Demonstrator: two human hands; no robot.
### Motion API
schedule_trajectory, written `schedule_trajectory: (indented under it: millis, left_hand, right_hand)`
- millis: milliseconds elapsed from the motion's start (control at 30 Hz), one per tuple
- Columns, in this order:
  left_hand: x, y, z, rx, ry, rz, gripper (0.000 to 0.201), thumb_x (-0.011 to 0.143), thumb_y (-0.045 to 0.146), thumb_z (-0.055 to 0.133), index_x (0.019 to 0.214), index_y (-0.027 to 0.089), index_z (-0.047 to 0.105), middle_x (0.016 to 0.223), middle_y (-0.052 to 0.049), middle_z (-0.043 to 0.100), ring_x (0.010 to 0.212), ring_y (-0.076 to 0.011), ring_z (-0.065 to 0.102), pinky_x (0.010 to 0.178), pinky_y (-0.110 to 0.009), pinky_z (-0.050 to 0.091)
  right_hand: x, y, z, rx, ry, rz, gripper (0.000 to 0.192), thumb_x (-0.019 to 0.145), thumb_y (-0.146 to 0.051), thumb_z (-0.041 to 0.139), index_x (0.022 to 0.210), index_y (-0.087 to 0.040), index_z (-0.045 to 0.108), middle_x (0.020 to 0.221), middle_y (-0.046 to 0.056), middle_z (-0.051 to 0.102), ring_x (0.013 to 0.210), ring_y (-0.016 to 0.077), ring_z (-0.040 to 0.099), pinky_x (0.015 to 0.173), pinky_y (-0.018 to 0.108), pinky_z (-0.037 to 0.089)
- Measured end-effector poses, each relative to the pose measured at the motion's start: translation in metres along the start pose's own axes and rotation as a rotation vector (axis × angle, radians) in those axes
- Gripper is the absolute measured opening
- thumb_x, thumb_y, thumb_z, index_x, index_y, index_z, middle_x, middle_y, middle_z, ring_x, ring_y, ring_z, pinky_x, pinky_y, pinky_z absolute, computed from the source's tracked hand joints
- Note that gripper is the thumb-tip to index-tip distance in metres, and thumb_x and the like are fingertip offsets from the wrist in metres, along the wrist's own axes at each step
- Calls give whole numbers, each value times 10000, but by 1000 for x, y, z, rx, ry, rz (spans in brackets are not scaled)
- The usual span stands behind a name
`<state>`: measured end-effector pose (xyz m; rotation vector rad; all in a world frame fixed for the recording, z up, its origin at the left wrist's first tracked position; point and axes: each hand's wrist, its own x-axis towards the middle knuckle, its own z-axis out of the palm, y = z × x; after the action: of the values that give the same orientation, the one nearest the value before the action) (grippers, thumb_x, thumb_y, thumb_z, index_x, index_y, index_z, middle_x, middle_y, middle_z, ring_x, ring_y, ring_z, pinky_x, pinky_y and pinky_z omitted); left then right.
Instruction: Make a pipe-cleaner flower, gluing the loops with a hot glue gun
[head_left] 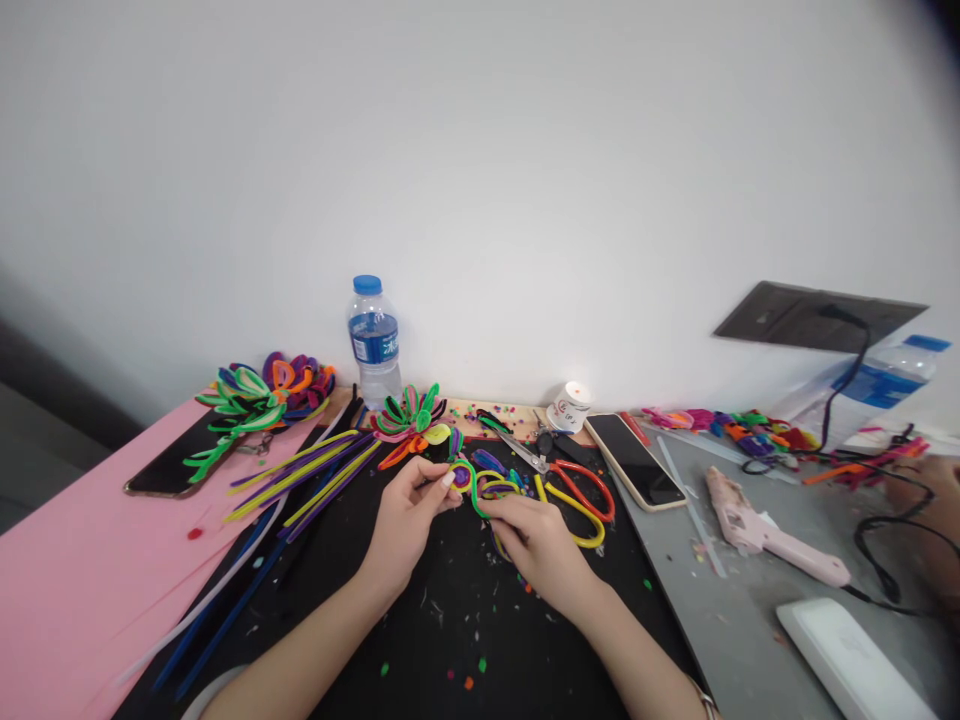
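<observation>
Over the black mat [420, 650], my left hand [409, 515] pinches a small coiled pipe cleaner piece [462, 478] in purple and yellow. A green pipe cleaner [475, 490] curves around that coil, and the fingers of my right hand [540, 545] are closed on its lower end. Yellow and purple pipe cleaner loops [499, 487] lie just behind my right fingers. Close by on the right are scissors with red handles [592, 490] and a bent yellow pipe cleaner [589, 535]. My fingertips partly hide the coil.
Straight pipe cleaners [307, 480] lie left, near a pipe cleaner flower [409, 415] and a water bottle [375, 345]. A dark phone [172, 460] rests on pink board. Rightward are another phone [637, 460], a glue gun [780, 540], its cord, and another person's hand [926, 500].
</observation>
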<state>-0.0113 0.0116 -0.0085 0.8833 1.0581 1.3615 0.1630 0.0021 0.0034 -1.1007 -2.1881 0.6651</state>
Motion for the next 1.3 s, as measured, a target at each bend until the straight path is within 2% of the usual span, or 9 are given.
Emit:
schedule_trajectory:
  millis: [233,467,567,733,1300]
  left_hand:
    - [1,-1,-1,-1,-6,-2,128,718,247,662,790,168,591,701,35,620,638,-95,602,676,-242,529]
    - [1,-2,-1,1,-24,-2,129,726,247,660,789,161,589,696,35,606,632,-88,595,669,-235,531]
    - [1,-1,1,2,-43,-20,132,721,248,664,780,161,584,703,34,604,626,-88,594,663,-241,534]
    - [-2,2,3,10,-95,-55,134,715,242,671,759,156,578,707,34,591,630,-84,584,664,-238,534]
    - [-5,1,4,12,-178,-85,124,738,241,647,747,163,551,696,42,589,623,-78,572,674,-237,520]
  right_hand:
    - [-1,2,0,-7,4,-2,255,852,-127,473,1033,-220,627,927,54,685,840,172,635,756,268,479]
    - [2,1,-1,-10,33,61,177,799,-121,554,945,-183,634,720,13,665,614,140,619,590,210,455]
    - [3,-2,-3,-24,31,61,127,824,-142,530,878,-191,634,692,5,649,625,142,613,593,211,440]
    - [2,-4,-5,-50,17,36,155,862,-154,484,801,-199,620,700,4,638,636,136,598,610,213,425]
    - [1,-4,-3,-107,-50,43,158,867,-145,474,747,-194,564,647,-21,564,599,118,536,577,197,368]
